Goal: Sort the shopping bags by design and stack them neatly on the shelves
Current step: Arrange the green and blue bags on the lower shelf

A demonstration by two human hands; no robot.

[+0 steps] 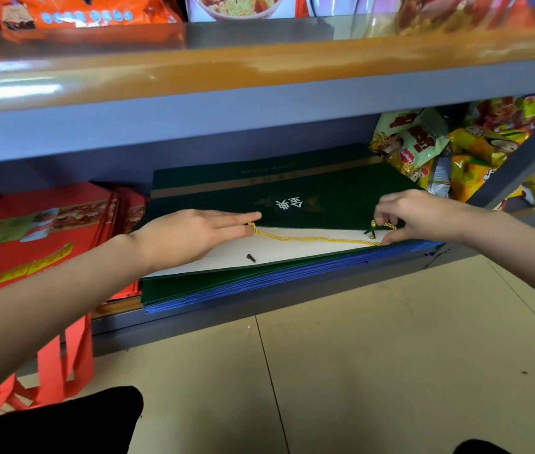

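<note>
A dark green shopping bag (292,191) lies flat on top of a stack on the lower shelf (259,306), its white inner flap and yellow cord handle (308,239) facing me. Under it are more green bags and several blue bags (292,280). My left hand (194,235) lies flat with straight fingers on the bag's left side, fingertips at the cord's left end. My right hand (417,217) pinches the cord's right end at the bag's right edge. A pile of red bags (36,231) with a food picture sits to the left on the same shelf.
Yellow and green snack packets (449,152) fill the shelf to the right of the stack. The upper shelf edge (259,77) hangs low overhead with orange packets on it. Red bag handles (63,365) dangle off the shelf front at left. Beige floor tiles (390,355) lie below.
</note>
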